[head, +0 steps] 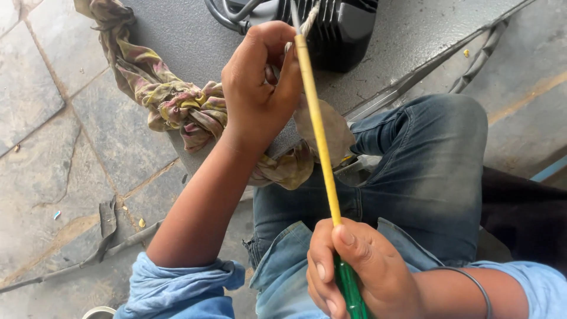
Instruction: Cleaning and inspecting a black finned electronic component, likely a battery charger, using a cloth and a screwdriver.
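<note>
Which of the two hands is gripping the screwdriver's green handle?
The right hand, low in the frame with a thin bracelet, grips the green handle. The left hand pinches the yellow shaft near its tip.

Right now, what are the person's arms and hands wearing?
Both hands are bare, with no gloves. The left hand comes from a light blue sleeve rolled up in bunched folds near the elbow. The right hand has a thin dark bangle at the wrist, with blue sleeve behind it.

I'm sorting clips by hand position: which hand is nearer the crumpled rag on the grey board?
Left. The left hand hovers right above the rag, its wrist overlapping it. The right hand grips the screwdriver's green handle near the lap, well apart.
</note>
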